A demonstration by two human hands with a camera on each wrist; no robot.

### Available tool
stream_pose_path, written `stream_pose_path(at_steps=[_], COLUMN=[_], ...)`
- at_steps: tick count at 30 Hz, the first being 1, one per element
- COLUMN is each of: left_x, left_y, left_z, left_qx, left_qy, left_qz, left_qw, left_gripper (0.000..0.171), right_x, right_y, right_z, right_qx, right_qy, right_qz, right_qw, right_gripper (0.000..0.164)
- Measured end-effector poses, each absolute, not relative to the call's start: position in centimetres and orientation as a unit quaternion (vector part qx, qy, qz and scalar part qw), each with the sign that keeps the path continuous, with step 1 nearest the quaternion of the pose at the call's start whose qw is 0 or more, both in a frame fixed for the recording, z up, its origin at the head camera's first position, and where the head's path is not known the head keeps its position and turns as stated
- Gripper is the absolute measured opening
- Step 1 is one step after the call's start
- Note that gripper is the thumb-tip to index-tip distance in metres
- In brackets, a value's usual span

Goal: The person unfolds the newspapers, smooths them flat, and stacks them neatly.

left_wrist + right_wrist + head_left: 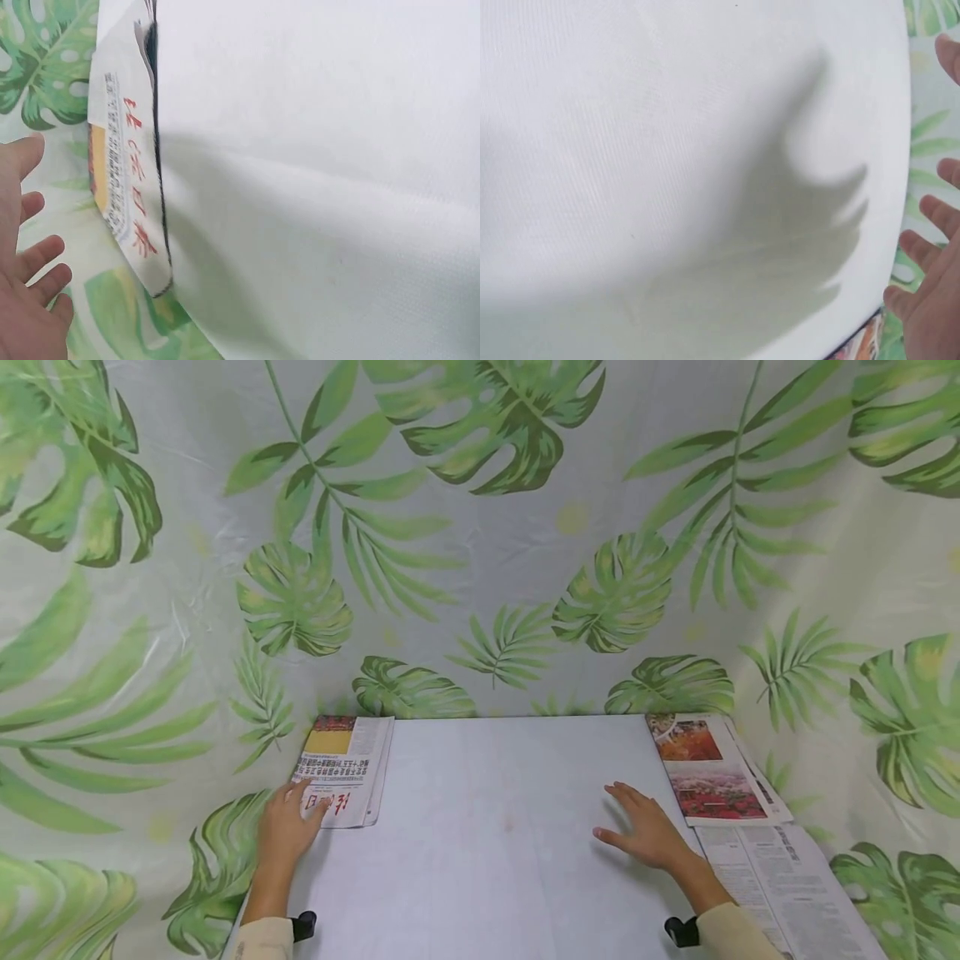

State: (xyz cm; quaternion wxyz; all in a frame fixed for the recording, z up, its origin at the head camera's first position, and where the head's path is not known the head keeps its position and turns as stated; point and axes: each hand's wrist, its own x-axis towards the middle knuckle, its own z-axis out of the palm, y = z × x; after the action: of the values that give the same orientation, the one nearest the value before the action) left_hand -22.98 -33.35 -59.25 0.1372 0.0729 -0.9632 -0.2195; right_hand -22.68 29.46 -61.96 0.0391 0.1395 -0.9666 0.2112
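White covering, smooth: table, set against a leaf-patterned sheet that hangs behind and at the sides.

Item 1: left newspaper, folded, with red characters, on the table's far left corner. Left hand at its near edge, fingers loosely spread, holding nothing; contact cannot be told.

Item 2: picture newspaper, on the far right corner, overlapping the top of a text page that runs down the right edge.

Right hand: to the left of item 2, thumb well apart from loosely spread fingers, grasping nothing; its shadow falls on the covering in the right wrist view.

Placement: papers lie along the 2 side edges, probably to keep the middle for work and to stay within reach of either hand. 2 black bands at the wrists presumably carry the cameras.

Containers: 0 in view.
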Motion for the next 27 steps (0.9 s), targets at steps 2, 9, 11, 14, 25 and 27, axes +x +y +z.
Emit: stream_pose_path(at_steps=[2, 9, 11, 14, 25, 27], left_x=[-23.2, -23.5, -23.3, -23.1, -23.6, -23.7], left_y=[-33.8, -35.1, -35.5, -36.0, -36.8, -36.7], left_z=[-59.8, -60.6, -60.7, -61.2, -62.9, -63.1], left_qx=[0.07, 0.086, 0.095, 0.107, 0.113, 0.11], left_qy=[-0.955, -0.939, -0.941, -0.944, -0.951, -0.949], left_qz=[-0.236, -0.275, -0.28, -0.283, -0.279, -0.282], left_qw=[0.167, 0.187, 0.167, 0.134, 0.076, 0.091], left_gripper=[0.053, 0.044, 0.048, 0.054, 0.061, 0.056], right_x=[-22.6, -22.3, -22.2, -22.0, -21.9, -21.9], right_y=[29.3, 28.8, 28.7, 28.6, 27.7, 27.4], right_z=[-62.1, -63.1, -63.5, -64.0, -64.9, -64.9], right_qx=[0.138, 0.131, 0.13, 0.132, 0.138, 0.141], right_qy=[-0.967, -0.966, -0.967, -0.966, -0.963, -0.961], right_qz=[0.212, 0.218, 0.217, 0.22, 0.229, 0.233], right_qw=[0.039, 0.033, 0.032, 0.034, 0.037, 0.038], right_gripper=[0.09, 0.089, 0.089, 0.088, 0.081, 0.08])
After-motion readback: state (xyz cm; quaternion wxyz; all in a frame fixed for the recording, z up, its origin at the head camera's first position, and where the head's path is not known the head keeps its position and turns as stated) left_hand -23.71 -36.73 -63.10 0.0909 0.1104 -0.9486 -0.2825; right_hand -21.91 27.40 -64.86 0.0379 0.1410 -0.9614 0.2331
